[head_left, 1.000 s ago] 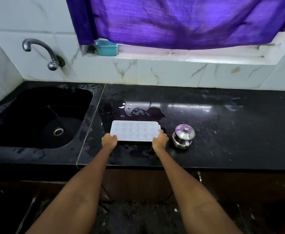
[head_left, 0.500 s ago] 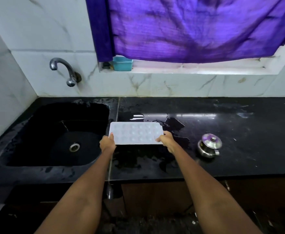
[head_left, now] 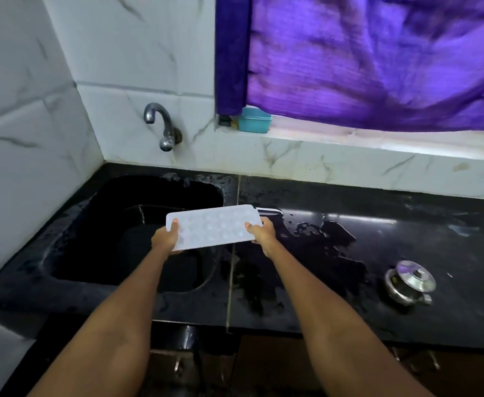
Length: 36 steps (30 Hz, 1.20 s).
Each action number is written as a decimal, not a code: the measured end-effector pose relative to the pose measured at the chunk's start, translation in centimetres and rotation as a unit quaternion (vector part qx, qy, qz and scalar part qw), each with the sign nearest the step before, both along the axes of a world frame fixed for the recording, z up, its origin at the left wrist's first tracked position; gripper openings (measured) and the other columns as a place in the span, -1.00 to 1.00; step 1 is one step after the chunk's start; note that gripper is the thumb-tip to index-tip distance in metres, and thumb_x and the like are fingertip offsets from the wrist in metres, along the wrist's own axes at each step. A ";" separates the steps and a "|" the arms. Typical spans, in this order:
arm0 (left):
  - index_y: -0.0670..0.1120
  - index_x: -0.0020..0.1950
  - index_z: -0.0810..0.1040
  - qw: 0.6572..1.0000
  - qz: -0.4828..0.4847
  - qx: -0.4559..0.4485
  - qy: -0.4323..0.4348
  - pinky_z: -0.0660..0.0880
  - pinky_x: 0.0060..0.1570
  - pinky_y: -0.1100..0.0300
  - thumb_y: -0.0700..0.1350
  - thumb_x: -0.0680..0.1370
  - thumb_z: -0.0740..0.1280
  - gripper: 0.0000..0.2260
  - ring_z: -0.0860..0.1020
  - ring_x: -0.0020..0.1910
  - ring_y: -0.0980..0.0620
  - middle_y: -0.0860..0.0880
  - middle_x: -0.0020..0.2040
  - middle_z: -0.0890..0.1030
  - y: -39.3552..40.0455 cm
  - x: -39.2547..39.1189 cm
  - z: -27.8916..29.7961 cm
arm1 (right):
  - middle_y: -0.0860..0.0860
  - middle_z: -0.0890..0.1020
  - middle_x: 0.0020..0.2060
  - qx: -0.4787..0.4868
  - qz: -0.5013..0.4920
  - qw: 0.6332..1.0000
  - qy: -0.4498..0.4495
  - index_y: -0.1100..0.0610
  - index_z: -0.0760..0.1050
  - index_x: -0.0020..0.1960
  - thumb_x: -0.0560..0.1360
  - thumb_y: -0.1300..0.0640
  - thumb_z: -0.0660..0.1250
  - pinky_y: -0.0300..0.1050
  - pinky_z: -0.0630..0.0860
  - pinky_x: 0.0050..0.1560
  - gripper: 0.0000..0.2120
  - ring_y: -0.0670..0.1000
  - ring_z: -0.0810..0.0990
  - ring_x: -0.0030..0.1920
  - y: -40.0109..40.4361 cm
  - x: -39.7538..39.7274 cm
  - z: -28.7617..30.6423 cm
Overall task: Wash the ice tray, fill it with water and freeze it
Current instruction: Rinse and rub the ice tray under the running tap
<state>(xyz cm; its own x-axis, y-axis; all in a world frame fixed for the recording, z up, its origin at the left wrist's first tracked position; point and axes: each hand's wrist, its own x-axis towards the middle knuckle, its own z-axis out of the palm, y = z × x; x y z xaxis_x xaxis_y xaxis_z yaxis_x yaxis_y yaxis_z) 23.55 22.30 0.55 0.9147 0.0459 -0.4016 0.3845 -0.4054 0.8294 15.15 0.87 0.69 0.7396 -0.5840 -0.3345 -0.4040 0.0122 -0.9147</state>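
Note:
A white ice tray (head_left: 212, 227) with several round cells hangs in the air over the right part of the black sink (head_left: 97, 222), slightly tilted. My left hand (head_left: 165, 239) grips its left end with the thumb on top. My right hand (head_left: 262, 232) grips its right end the same way. The metal tap (head_left: 160, 124) juts from the tiled wall behind the sink, and no water runs from it.
The black counter (head_left: 407, 253) to the right of the sink is wet with puddles. A small steel pot with a lid (head_left: 409, 282) stands on it at the right. A teal box (head_left: 255, 120) sits on the window sill under a purple curtain (head_left: 378, 58).
Both hands lifted the tray off the counter and carried it left, from beside the steel pot to above the sink. The view has swung left with it.

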 end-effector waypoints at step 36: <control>-0.39 0.15 0.54 0.998 0.016 0.047 0.035 0.43 0.17 0.04 0.13 0.63 0.07 -0.42 0.52 0.19 -0.27 -0.34 0.17 0.56 5.3 22.4 -4.8 | 0.21 0.25 0.46 -0.058 0.007 0.997 -0.041 0.26 0.05 0.51 0.55 -0.06 0.24 0.07 0.28 0.42 -0.30 0.20 0.25 0.45 11.6 35.3 4.9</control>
<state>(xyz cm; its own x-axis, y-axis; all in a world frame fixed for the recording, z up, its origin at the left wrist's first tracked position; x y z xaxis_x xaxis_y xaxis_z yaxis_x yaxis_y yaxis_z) 45.97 27.62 -4.24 0.8819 0.1148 -0.4572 0.4541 -0.4676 0.7584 50.45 12.51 5.62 0.7706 -0.6042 -0.2027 -0.3263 -0.1008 -0.9399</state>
